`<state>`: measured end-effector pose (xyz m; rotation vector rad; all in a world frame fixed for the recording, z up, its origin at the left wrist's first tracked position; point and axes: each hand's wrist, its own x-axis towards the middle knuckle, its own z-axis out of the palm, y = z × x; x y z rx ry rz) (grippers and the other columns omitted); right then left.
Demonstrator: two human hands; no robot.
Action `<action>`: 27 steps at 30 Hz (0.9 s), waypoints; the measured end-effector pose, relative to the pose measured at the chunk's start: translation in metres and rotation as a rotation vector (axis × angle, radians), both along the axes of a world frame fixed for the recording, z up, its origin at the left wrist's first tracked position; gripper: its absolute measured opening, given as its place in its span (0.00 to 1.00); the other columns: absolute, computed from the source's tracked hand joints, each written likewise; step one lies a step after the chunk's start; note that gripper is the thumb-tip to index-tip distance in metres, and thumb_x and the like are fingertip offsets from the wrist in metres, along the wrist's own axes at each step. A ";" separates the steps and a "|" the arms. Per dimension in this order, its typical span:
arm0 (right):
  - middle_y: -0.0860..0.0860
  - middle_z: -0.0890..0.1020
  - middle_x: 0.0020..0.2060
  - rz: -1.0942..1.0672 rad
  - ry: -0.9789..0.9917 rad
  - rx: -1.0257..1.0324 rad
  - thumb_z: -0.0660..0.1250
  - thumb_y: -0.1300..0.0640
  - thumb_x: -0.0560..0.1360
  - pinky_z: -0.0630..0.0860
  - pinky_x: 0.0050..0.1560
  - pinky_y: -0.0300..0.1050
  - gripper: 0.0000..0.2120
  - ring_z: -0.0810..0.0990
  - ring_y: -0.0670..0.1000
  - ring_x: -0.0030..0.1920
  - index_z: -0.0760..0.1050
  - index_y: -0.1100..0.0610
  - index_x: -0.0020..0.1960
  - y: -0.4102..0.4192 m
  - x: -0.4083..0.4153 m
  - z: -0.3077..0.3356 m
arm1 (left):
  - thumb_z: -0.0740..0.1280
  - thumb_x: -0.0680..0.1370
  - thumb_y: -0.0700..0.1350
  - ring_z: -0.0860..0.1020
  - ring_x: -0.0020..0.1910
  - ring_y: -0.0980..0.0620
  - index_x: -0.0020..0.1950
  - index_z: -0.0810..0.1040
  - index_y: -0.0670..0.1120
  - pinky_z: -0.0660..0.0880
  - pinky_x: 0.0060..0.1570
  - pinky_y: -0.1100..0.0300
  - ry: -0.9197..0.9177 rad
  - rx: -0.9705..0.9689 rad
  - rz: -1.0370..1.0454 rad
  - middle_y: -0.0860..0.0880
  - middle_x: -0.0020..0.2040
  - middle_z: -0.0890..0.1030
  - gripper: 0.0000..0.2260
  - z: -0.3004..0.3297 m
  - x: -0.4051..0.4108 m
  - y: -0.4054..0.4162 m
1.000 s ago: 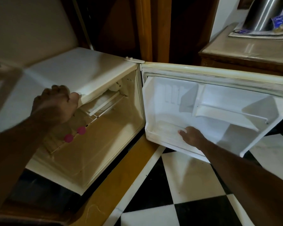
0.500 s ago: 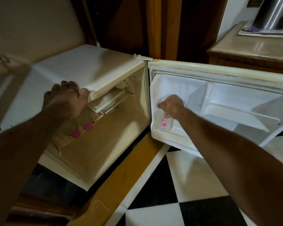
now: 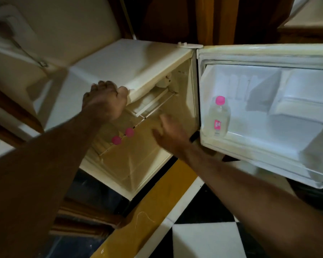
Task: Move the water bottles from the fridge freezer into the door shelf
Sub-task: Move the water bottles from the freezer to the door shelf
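One pink-capped water bottle (image 3: 219, 116) is stood upright in the door shelf (image 3: 268, 144), the fridge's top edge (image 3: 138, 94) is clasped by the left hand (image 3: 104, 100), and the blurred right hand (image 3: 169, 133) is held open, empty, inside the fridge.

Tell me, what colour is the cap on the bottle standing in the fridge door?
Bright pink. The bottle itself is clear; the head view shows it best.
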<state>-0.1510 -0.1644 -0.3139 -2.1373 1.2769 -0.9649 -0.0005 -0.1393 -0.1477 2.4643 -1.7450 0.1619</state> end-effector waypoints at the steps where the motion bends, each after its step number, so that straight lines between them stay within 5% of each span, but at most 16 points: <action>1: 0.60 0.77 0.60 0.089 -0.026 0.131 0.69 0.48 0.76 0.74 0.56 0.51 0.27 0.76 0.60 0.60 0.68 0.59 0.69 0.004 0.024 -0.004 | 0.41 0.74 0.58 0.70 0.67 0.33 0.71 0.67 0.37 0.68 0.65 0.39 -0.016 0.019 0.001 0.32 0.67 0.71 0.36 0.001 0.001 0.001; 3: 0.61 0.72 0.66 0.191 0.037 0.312 0.73 0.51 0.73 0.73 0.64 0.55 0.37 0.74 0.61 0.64 0.59 0.56 0.77 0.006 0.065 -0.007 | 0.45 0.77 0.54 0.69 0.67 0.30 0.71 0.65 0.36 0.69 0.64 0.35 -0.054 0.025 -0.013 0.30 0.67 0.70 0.30 -0.002 0.003 0.004; 8: 0.64 0.52 0.76 0.140 0.050 0.477 0.75 0.56 0.71 0.78 0.61 0.56 0.50 0.74 0.66 0.65 0.43 0.42 0.79 -0.010 0.125 -0.001 | 0.51 0.80 0.48 0.69 0.65 0.29 0.71 0.63 0.35 0.73 0.61 0.34 0.014 0.035 -0.029 0.29 0.67 0.69 0.24 -0.004 0.009 0.004; 11: 0.63 0.59 0.74 0.064 -0.076 0.459 0.69 0.56 0.76 0.80 0.58 0.56 0.35 0.77 0.63 0.62 0.56 0.47 0.78 -0.019 0.129 0.003 | 0.46 0.80 0.49 0.70 0.65 0.29 0.70 0.64 0.36 0.74 0.60 0.34 -0.038 -0.038 -0.082 0.29 0.66 0.69 0.24 -0.005 0.009 0.001; 14: 0.62 0.79 0.59 -0.012 -0.217 0.415 0.61 0.62 0.80 0.80 0.41 0.37 0.18 0.83 0.47 0.43 0.72 0.61 0.69 -0.014 0.111 0.007 | 0.41 0.77 0.51 0.70 0.64 0.26 0.69 0.63 0.37 0.74 0.59 0.32 -0.032 -0.071 -0.078 0.27 0.67 0.69 0.28 -0.002 0.005 0.005; 18: 0.56 0.83 0.56 -0.134 -0.352 0.395 0.66 0.63 0.75 0.73 0.52 0.39 0.17 0.80 0.54 0.56 0.78 0.58 0.63 0.018 0.058 0.006 | 0.43 0.77 0.50 0.71 0.63 0.25 0.66 0.66 0.37 0.73 0.58 0.31 0.051 -0.105 -0.037 0.27 0.64 0.70 0.26 -0.005 0.006 0.007; 21: 0.49 0.84 0.45 -0.198 -0.510 0.340 0.71 0.60 0.72 0.79 0.47 0.40 0.13 0.82 0.48 0.45 0.82 0.57 0.57 0.049 0.006 0.005 | 0.47 0.79 0.52 0.72 0.62 0.31 0.61 0.73 0.38 0.70 0.60 0.33 -0.003 -0.118 -0.004 0.33 0.62 0.74 0.24 -0.008 0.007 0.003; 24: 0.47 0.85 0.44 -0.211 -0.364 0.195 0.71 0.59 0.73 0.74 0.42 0.26 0.11 0.80 0.42 0.41 0.83 0.54 0.55 0.062 -0.053 0.038 | 0.48 0.79 0.54 0.72 0.62 0.32 0.59 0.74 0.38 0.69 0.60 0.33 -0.013 -0.111 -0.032 0.34 0.60 0.75 0.25 -0.009 0.004 0.000; 27: 0.51 0.86 0.50 -0.092 0.039 0.063 0.70 0.62 0.73 0.75 0.50 0.38 0.13 0.81 0.48 0.46 0.84 0.51 0.55 0.054 -0.104 0.091 | 0.48 0.79 0.54 0.72 0.61 0.30 0.59 0.74 0.38 0.69 0.60 0.32 -0.007 -0.113 -0.023 0.33 0.60 0.75 0.25 -0.011 0.004 -0.001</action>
